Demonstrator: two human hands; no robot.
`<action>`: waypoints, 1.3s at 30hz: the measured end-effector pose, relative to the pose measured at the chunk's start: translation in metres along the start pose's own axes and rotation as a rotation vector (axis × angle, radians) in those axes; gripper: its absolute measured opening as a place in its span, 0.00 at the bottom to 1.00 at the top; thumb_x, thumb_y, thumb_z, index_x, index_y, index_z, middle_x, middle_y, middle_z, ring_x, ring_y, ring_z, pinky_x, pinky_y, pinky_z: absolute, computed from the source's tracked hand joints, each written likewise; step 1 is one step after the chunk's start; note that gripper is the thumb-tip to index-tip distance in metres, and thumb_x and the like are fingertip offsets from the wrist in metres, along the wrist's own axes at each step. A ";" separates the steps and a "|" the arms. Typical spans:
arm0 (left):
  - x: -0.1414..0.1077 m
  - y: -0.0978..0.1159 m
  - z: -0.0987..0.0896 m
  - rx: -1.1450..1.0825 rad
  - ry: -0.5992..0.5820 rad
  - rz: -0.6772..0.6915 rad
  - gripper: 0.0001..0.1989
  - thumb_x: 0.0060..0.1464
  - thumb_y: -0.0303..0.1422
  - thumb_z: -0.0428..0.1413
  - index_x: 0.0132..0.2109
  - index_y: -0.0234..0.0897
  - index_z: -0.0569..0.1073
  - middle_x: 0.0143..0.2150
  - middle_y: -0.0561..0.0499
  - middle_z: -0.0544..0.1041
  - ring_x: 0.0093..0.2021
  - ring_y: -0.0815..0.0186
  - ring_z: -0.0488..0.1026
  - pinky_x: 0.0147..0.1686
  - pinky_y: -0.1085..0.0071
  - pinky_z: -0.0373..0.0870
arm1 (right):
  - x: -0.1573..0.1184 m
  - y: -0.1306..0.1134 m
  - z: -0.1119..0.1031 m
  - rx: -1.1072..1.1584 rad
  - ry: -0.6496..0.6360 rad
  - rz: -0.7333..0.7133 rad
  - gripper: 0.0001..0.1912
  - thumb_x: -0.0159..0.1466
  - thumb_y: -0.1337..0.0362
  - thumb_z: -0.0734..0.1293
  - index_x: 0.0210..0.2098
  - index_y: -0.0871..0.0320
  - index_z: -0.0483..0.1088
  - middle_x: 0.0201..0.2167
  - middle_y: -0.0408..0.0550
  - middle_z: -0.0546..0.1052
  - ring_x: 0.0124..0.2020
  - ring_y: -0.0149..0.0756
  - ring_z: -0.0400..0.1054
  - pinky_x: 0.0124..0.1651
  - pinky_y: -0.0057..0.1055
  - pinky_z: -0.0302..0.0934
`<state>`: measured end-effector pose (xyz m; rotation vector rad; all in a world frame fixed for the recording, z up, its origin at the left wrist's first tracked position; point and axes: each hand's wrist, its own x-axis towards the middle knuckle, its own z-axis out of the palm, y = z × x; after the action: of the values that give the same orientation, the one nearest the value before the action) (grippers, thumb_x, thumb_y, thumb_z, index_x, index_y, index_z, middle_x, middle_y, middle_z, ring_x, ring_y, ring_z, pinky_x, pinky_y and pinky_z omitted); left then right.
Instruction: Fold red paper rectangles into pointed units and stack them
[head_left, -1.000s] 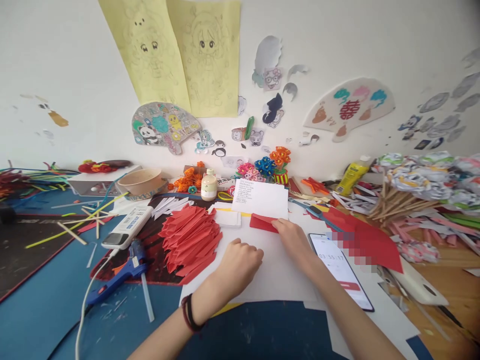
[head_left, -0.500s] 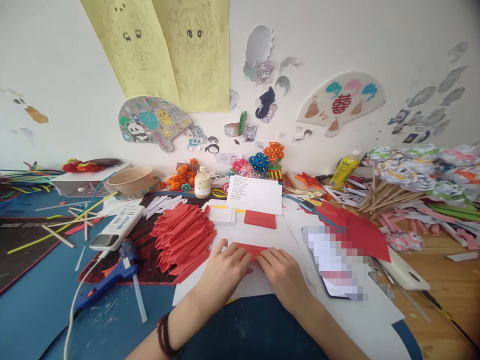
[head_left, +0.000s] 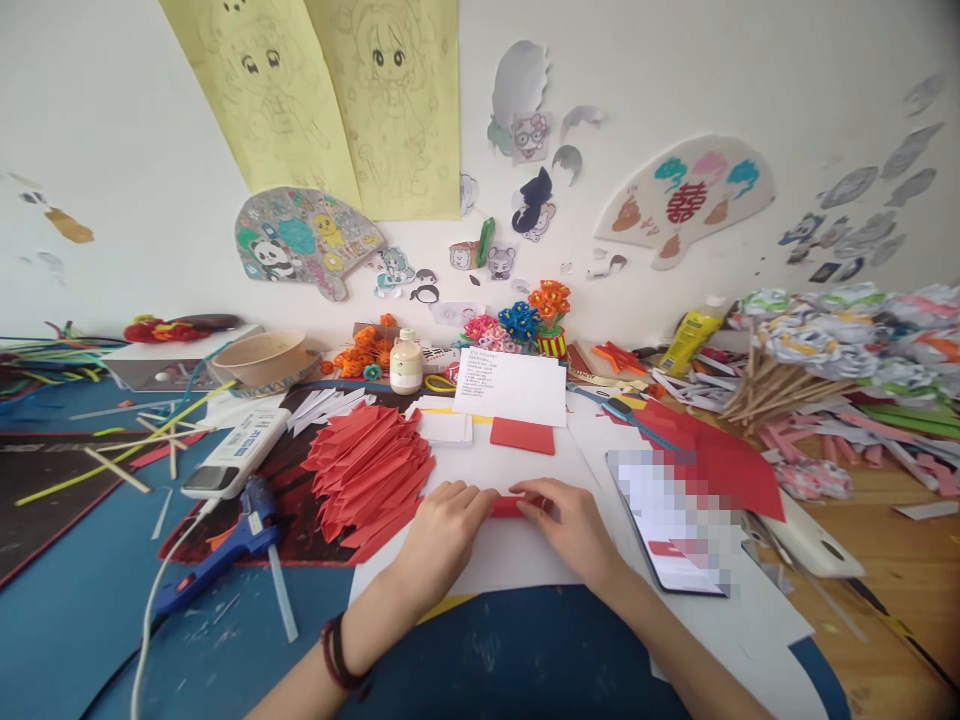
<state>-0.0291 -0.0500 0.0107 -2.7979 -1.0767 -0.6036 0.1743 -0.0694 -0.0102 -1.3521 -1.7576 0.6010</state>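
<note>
A narrow folded strip of red paper [head_left: 508, 507] lies across the white sheets [head_left: 510, 560] between my two hands. My left hand [head_left: 448, 525] is closed at the strip's left end, its curled fingers hiding that end. The thumb and fingers of my right hand [head_left: 571, 520] close around the right end. Just beyond the strip lie a flat red paper rectangle [head_left: 523, 436] and a small stack of white paper [head_left: 447, 428]. Left of my left hand, a heap of folded red paper pieces [head_left: 367, 475] sits on a dark mat.
A blue glue gun [head_left: 217, 560] and a white power strip [head_left: 236, 455] with a cable lie at left. To the right are a phone [head_left: 667, 520] and red sheets [head_left: 739, 465]. A glue bottle [head_left: 406, 362] and a handwritten paper [head_left: 510, 388] stand farther back.
The red paper between my hands now shows as a narrower folded strip. My right hand's fingers have lifted and curled around its end; my left hand has curled in.
</note>
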 end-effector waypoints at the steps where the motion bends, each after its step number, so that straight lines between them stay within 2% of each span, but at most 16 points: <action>1: -0.001 0.002 -0.002 0.040 0.013 0.032 0.12 0.64 0.25 0.44 0.48 0.35 0.71 0.34 0.49 0.74 0.33 0.64 0.68 0.33 0.67 0.65 | 0.002 0.002 0.000 0.029 -0.008 0.039 0.09 0.63 0.65 0.64 0.41 0.54 0.75 0.36 0.46 0.79 0.35 0.37 0.72 0.41 0.34 0.67; 3: -0.006 0.007 -0.003 0.158 0.076 0.167 0.14 0.64 0.24 0.43 0.50 0.30 0.70 0.39 0.45 0.75 0.37 0.62 0.71 0.37 0.65 0.67 | 0.007 0.007 0.000 0.070 -0.033 0.100 0.10 0.62 0.63 0.65 0.40 0.55 0.76 0.33 0.46 0.78 0.33 0.36 0.72 0.39 0.33 0.67; 5: -0.013 0.013 -0.001 0.285 0.161 0.348 0.15 0.62 0.22 0.43 0.52 0.25 0.69 0.45 0.40 0.75 0.45 0.58 0.72 0.45 0.62 0.67 | 0.011 0.011 -0.001 0.098 -0.071 0.144 0.10 0.60 0.62 0.66 0.39 0.56 0.76 0.30 0.45 0.78 0.30 0.36 0.71 0.35 0.32 0.66; 7: -0.019 0.018 0.004 0.373 0.197 0.418 0.16 0.61 0.21 0.44 0.53 0.21 0.68 0.51 0.37 0.74 0.52 0.55 0.70 0.52 0.60 0.65 | 0.014 0.015 -0.002 0.119 -0.105 0.171 0.10 0.59 0.62 0.67 0.39 0.56 0.76 0.29 0.45 0.77 0.30 0.36 0.71 0.34 0.31 0.66; 10: -0.024 0.021 0.013 0.411 0.145 0.370 0.18 0.61 0.20 0.44 0.55 0.21 0.68 0.53 0.36 0.73 0.54 0.55 0.70 0.54 0.59 0.64 | 0.015 0.016 -0.002 0.106 -0.102 0.178 0.11 0.60 0.61 0.67 0.39 0.57 0.76 0.29 0.46 0.77 0.31 0.36 0.71 0.34 0.32 0.67; 12: -0.025 0.021 0.018 0.390 0.108 0.339 0.18 0.61 0.20 0.44 0.55 0.21 0.68 0.53 0.36 0.74 0.53 0.56 0.71 0.54 0.60 0.66 | 0.013 0.012 -0.002 0.040 -0.054 0.137 0.10 0.60 0.61 0.67 0.39 0.57 0.76 0.31 0.47 0.77 0.32 0.37 0.72 0.36 0.34 0.68; 15: -0.024 0.020 0.021 0.355 0.085 0.307 0.18 0.61 0.20 0.44 0.56 0.21 0.67 0.53 0.36 0.74 0.52 0.55 0.71 0.53 0.60 0.67 | 0.002 0.002 0.001 -0.154 0.092 0.003 0.10 0.63 0.63 0.65 0.42 0.56 0.75 0.38 0.50 0.77 0.40 0.42 0.72 0.44 0.40 0.69; 17: -0.025 0.020 0.022 0.345 0.077 0.292 0.19 0.61 0.21 0.44 0.57 0.22 0.67 0.54 0.35 0.73 0.53 0.55 0.71 0.53 0.59 0.67 | -0.013 -0.006 0.007 -0.267 0.158 -0.113 0.13 0.66 0.65 0.61 0.47 0.55 0.73 0.44 0.52 0.76 0.47 0.44 0.70 0.51 0.44 0.67; 21: -0.026 0.023 0.022 0.337 0.078 0.282 0.17 0.61 0.22 0.43 0.54 0.22 0.69 0.53 0.35 0.73 0.51 0.55 0.72 0.52 0.59 0.68 | -0.044 -0.014 0.023 -0.446 0.138 -0.321 0.22 0.67 0.71 0.57 0.58 0.54 0.66 0.54 0.52 0.73 0.55 0.47 0.67 0.55 0.46 0.66; 25: -0.027 0.026 0.020 0.340 0.104 0.276 0.17 0.60 0.21 0.43 0.52 0.21 0.70 0.52 0.36 0.74 0.50 0.54 0.73 0.51 0.60 0.69 | -0.057 -0.011 0.033 -0.517 0.107 -0.306 0.27 0.66 0.73 0.56 0.64 0.56 0.59 0.58 0.52 0.70 0.58 0.47 0.64 0.55 0.48 0.67; 39: -0.027 0.025 0.023 0.289 0.042 0.164 0.19 0.62 0.23 0.41 0.56 0.24 0.68 0.54 0.37 0.73 0.52 0.56 0.71 0.53 0.60 0.66 | -0.052 -0.004 0.035 -0.516 0.047 -0.271 0.30 0.66 0.71 0.56 0.67 0.52 0.51 0.62 0.48 0.65 0.61 0.47 0.61 0.57 0.48 0.67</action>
<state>-0.0233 -0.0808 -0.0190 -2.5769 -0.8392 -0.4466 0.1477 -0.1157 -0.0430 -1.4056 -2.0964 -0.0437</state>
